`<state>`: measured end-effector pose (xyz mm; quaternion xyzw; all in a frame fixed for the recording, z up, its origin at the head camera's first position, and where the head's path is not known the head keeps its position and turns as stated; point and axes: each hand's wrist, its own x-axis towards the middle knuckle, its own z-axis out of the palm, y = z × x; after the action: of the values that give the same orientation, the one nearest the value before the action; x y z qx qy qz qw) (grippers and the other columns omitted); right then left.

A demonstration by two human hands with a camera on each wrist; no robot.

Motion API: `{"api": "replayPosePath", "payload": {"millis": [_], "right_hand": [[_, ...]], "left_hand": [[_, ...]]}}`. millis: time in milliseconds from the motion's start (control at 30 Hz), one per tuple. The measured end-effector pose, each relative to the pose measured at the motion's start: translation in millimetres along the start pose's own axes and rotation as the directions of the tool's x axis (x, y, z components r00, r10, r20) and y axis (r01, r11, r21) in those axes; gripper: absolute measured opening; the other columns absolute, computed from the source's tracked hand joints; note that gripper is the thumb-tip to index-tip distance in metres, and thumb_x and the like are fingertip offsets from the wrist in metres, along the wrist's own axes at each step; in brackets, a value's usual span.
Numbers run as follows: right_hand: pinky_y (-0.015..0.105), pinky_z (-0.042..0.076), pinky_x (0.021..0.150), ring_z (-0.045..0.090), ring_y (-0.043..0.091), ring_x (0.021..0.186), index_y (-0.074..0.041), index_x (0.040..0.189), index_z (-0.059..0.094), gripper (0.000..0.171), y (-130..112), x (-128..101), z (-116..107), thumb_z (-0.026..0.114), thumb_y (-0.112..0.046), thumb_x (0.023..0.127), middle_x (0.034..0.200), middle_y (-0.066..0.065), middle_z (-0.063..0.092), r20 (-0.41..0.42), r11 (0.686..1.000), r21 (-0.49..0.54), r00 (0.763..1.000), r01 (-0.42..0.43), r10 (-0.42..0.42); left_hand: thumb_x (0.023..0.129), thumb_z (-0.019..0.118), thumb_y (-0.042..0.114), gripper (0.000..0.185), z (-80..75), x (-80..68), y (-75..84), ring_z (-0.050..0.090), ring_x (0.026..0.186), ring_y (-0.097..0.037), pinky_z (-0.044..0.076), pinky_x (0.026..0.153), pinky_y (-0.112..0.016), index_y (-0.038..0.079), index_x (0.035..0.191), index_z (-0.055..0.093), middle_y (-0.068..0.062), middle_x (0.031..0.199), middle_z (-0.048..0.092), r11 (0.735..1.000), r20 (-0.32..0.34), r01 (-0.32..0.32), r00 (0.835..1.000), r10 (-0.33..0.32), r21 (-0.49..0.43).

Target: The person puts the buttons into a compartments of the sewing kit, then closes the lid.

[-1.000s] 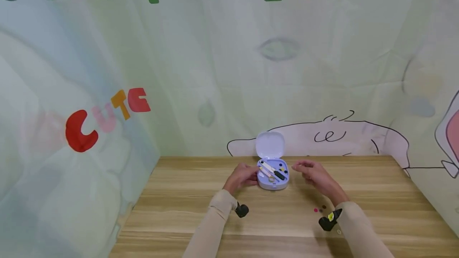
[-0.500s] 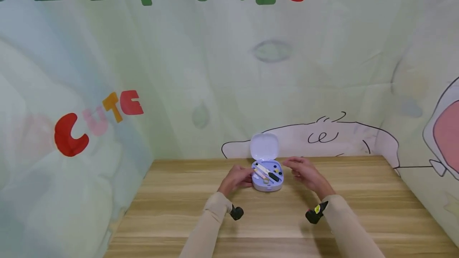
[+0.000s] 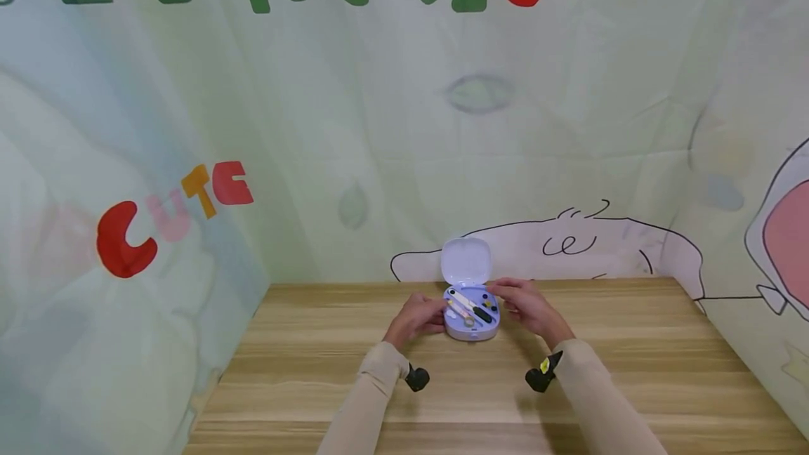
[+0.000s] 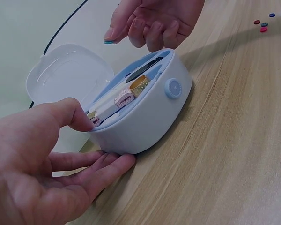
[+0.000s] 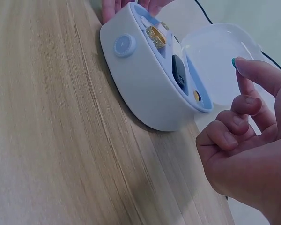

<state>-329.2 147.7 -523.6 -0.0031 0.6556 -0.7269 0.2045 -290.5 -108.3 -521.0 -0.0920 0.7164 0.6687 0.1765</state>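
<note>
A small white-and-blue sewing box (image 3: 470, 334) stands on the table with its lid (image 3: 466, 262) raised at the back. My left hand (image 3: 417, 318) grips its left side, thumb at the rim and fingers low against the wall. My right hand (image 3: 527, 306) hovers at the box's right rear edge, pinching a teal button (image 5: 233, 62) between thumb and index finger. Inside the box lie a gold thimble (image 5: 155, 36), a rolled tape measure (image 4: 124, 99), a black-handled tool (image 5: 178, 71) and several small buttons (image 3: 489, 302).
Several loose buttons (image 4: 263, 29) lie on the wooden table (image 3: 303, 371) to the right of the box; in the head view my right arm hides them. A printed cloth backdrop (image 3: 354, 125) rises directly behind the table and the lid.
My right hand has moved left, from beside the box to its right rear edge. The left hand keeps its grip on the box. The head view has shifted slightly.
</note>
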Motion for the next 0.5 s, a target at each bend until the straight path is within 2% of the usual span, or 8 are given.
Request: {"api": "replayPosePath", "payload": {"millis": [167,500], "right_hand": [[0.024,0.029,0.054,0.040,0.015,0.065,-0.005,0.114,0.069,0.021,-2,2,7,0.073,-0.017,0.098,0.094,0.002,0.061,-0.029,0.999,-0.024,0.999,-0.023,0.022],[0.028,0.042,0.068,0.051,0.021,0.086,-0.005,0.117,0.071,0.026,-3,6,15,0.074,-0.022,0.097,0.105,0.004,0.064,-0.050,0.994,-0.106,0.998,-0.036,0.031]], "left_hand": [[0.096,0.065,0.010,0.021,-1.1,-2.2,0.5,0.069,0.082,-0.020,0.063,0.086,-0.040,-0.009,0.106,0.067,-0.017,0.094,0.073,1.000,-0.001,0.001,1.000,-0.001,0.001],[0.095,0.064,0.009,0.023,0.3,-2.0,-0.4,0.069,0.083,-0.021,0.063,0.086,-0.040,-0.010,0.108,0.067,-0.017,0.095,0.073,1.000,-0.003,0.002,1.000,-0.002,0.002]]}}
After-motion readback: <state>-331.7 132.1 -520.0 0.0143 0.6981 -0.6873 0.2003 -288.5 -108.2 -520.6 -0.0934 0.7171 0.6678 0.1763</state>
